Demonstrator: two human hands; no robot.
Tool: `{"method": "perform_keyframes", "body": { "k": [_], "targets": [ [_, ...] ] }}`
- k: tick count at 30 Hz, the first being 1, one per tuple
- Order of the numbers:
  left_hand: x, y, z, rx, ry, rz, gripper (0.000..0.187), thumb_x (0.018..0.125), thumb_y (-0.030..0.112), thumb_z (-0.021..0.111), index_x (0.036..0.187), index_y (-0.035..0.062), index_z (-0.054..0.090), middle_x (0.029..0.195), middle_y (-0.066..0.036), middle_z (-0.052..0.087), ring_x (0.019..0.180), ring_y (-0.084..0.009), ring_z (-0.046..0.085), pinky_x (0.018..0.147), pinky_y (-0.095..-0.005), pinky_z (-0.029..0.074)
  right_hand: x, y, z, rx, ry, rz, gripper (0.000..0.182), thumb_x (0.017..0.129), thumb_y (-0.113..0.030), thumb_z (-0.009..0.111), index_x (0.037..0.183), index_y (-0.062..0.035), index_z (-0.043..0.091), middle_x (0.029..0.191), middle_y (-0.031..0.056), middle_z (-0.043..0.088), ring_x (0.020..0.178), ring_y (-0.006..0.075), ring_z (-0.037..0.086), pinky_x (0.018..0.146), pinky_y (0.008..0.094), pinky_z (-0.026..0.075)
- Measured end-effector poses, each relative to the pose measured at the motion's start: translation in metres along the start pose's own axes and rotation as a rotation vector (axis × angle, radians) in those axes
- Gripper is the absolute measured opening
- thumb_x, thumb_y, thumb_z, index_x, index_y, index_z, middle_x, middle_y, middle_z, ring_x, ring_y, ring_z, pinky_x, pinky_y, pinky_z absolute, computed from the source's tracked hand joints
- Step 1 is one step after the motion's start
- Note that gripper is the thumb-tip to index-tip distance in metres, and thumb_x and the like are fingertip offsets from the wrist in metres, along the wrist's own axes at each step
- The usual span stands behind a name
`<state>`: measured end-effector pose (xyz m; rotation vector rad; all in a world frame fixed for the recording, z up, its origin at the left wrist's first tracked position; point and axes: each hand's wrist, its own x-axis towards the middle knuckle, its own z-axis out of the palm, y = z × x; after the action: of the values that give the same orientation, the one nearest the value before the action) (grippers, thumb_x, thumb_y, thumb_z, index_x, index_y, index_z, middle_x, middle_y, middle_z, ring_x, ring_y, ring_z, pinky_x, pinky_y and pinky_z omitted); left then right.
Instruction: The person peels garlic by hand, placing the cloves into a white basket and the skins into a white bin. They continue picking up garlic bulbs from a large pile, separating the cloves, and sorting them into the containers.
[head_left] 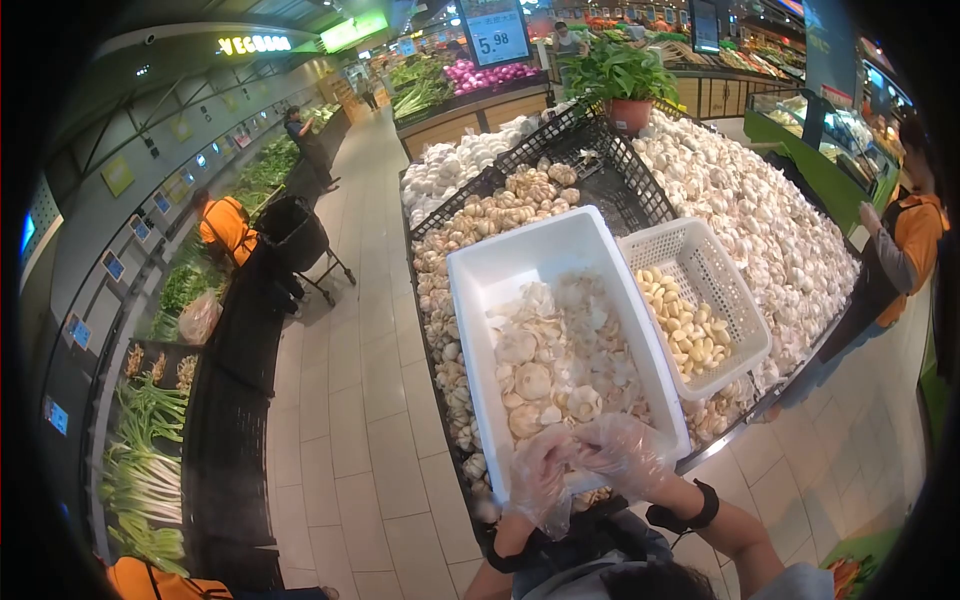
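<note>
Both hands wear clear plastic gloves and meet over the near end of a white foam box (470, 330). My left hand (543, 465) has its fingers curled in against my right hand (630, 457), which is also closed. What they pinch between them is too small and covered to name. Inside the box, whole garlic bulbs (532, 381) lie on the left, and loose papery garlic skins (590, 310) spread over the rest. Right of the box, a white perforated basket (735, 290) holds peeled garlic cloves (690, 325).
Heaped garlic (740, 200) surrounds the box and basket. A black crate (640, 190) and a potted plant (630, 110) stand behind. A person in orange (915, 235) is at the right; another person (228, 228) is by the left shelves, near a black cart (292, 232).
</note>
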<state>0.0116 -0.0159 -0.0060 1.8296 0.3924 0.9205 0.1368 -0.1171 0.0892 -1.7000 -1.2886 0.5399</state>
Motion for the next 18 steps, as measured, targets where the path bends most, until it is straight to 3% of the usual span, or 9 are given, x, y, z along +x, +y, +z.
{"method": "perform_keyframes", "body": {
  "k": [3, 6, 10, 12, 14, 16, 18],
  "targets": [
    [-0.003, 0.007, -0.002, -0.035, -0.002, -0.108, 0.023, 0.086, -0.005, 0.058, 0.107, 0.0028, 0.059, 0.086, -0.011, 0.062, 0.079, -0.0236, 0.064, 0.07, -0.033, 0.051, -0.001, 0.008, 0.007, -0.022, 0.065, -0.062, 0.013, 0.077, -0.018, 0.064, 0.078, -0.0051, 0.064, 0.06, 0.0145, 0.05, 0.054, 0.0288, 0.05, 0.054, 0.0375, 0.04],
    [-0.004, 0.005, -0.003, 0.048, 0.023, -0.016, 0.024, 0.084, -0.005, 0.058, 0.108, 0.0021, 0.058, 0.085, -0.011, 0.062, 0.082, -0.0255, 0.064, 0.072, -0.0341, 0.051, 0.002, 0.002, 0.004, -0.044, -0.035, -0.019, 0.016, 0.077, -0.016, 0.059, 0.087, -0.0049, 0.066, 0.069, 0.0188, 0.057, 0.061, 0.0338, 0.056, 0.059, 0.0396, 0.044],
    [-0.002, 0.008, -0.001, 0.019, 0.092, -0.001, 0.026, 0.084, -0.005, 0.059, 0.109, 0.0015, 0.057, 0.09, -0.012, 0.061, 0.08, -0.0247, 0.063, 0.071, -0.033, 0.051, 0.004, 0.005, 0.008, -0.018, -0.006, -0.007, 0.016, 0.077, -0.015, 0.058, 0.087, -0.0053, 0.066, 0.069, 0.0194, 0.057, 0.063, 0.035, 0.057, 0.06, 0.041, 0.044],
    [0.002, 0.015, 0.002, 0.054, 0.129, 0.031, 0.026, 0.084, -0.005, 0.059, 0.109, 0.0013, 0.057, 0.091, -0.012, 0.061, 0.08, -0.0245, 0.063, 0.071, -0.0328, 0.051, 0.007, 0.013, 0.012, -0.153, 0.038, -0.045, 0.016, 0.077, -0.016, 0.058, 0.086, -0.0053, 0.065, 0.07, 0.0204, 0.057, 0.066, 0.0362, 0.058, 0.061, 0.0431, 0.044],
    [0.005, 0.026, 0.004, -0.162, 0.104, -0.302, 0.025, 0.085, -0.004, 0.059, 0.109, 0.0011, 0.057, 0.094, -0.013, 0.061, 0.082, -0.0236, 0.062, 0.074, -0.0311, 0.05, 0.008, 0.011, 0.011, -0.204, 0.056, -0.096, 0.016, 0.077, -0.016, 0.059, 0.087, -0.0056, 0.066, 0.071, 0.0175, 0.059, 0.068, 0.0342, 0.059, 0.062, 0.0422, 0.045],
    [0.002, 0.012, 0.002, -0.208, 0.092, -0.279, 0.025, 0.085, -0.004, 0.059, 0.109, 0.001, 0.058, 0.093, -0.013, 0.061, 0.082, -0.0246, 0.061, 0.075, -0.0317, 0.05, 0.008, 0.005, 0.003, -0.254, 0.072, -0.145, 0.016, 0.076, -0.016, 0.061, 0.088, -0.006, 0.066, 0.072, 0.0147, 0.06, 0.07, 0.0321, 0.061, 0.062, 0.0413, 0.045],
    [-0.003, -0.002, 0.001, -0.258, 0.073, -0.26, 0.024, 0.084, -0.004, 0.059, 0.108, 0.001, 0.058, 0.093, -0.013, 0.061, 0.083, -0.0256, 0.06, 0.076, -0.0324, 0.049, 0.007, -0.007, -0.014, -0.229, -0.143, 0.007, 0.016, 0.078, -0.018, 0.061, 0.087, -0.0062, 0.067, 0.071, 0.0119, 0.063, 0.069, 0.0323, 0.061, 0.062, 0.0399, 0.046]
  ]
}}
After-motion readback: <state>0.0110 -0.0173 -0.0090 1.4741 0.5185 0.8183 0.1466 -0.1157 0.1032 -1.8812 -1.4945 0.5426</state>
